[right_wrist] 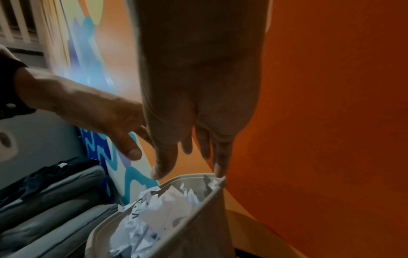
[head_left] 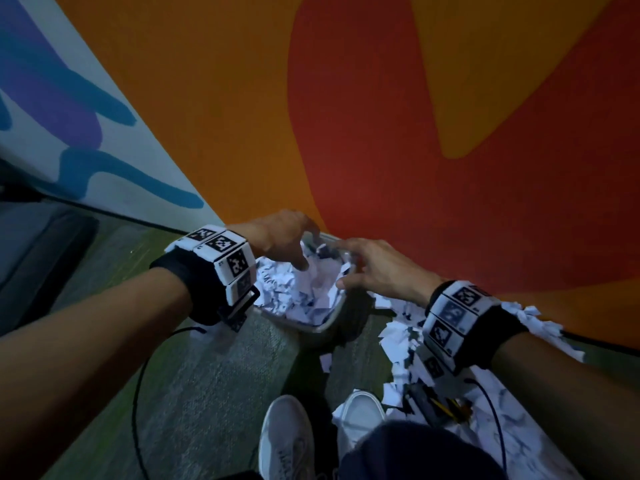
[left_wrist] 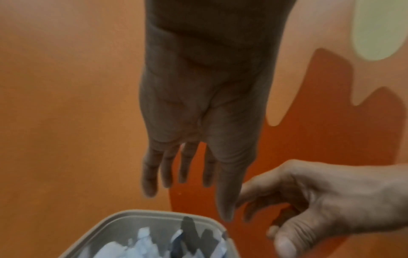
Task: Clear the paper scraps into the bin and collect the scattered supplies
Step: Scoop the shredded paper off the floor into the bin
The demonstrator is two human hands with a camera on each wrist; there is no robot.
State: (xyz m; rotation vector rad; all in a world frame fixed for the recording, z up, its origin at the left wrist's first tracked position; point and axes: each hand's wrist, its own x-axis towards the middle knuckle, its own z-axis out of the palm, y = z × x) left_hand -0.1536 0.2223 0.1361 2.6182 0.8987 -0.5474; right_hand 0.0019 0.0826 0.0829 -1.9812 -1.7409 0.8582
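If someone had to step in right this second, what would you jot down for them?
Left hand: open, empty, above the bin.
Right hand: open, empty, fingers at the bin's far rim.
Grey plastic bin: on the floor against the orange wall, already heaped with crumpled white paper scraps.
Left: a big spread of torn white scraps on the floor to the right of the bin, and the yellow pencils and dark supplies lying among them near the white shoes. Supplies not collected yet.

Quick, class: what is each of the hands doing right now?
Left hand: open, fingers straight, holding nothing, above the bin.
Right hand: open, empty, over the bin.
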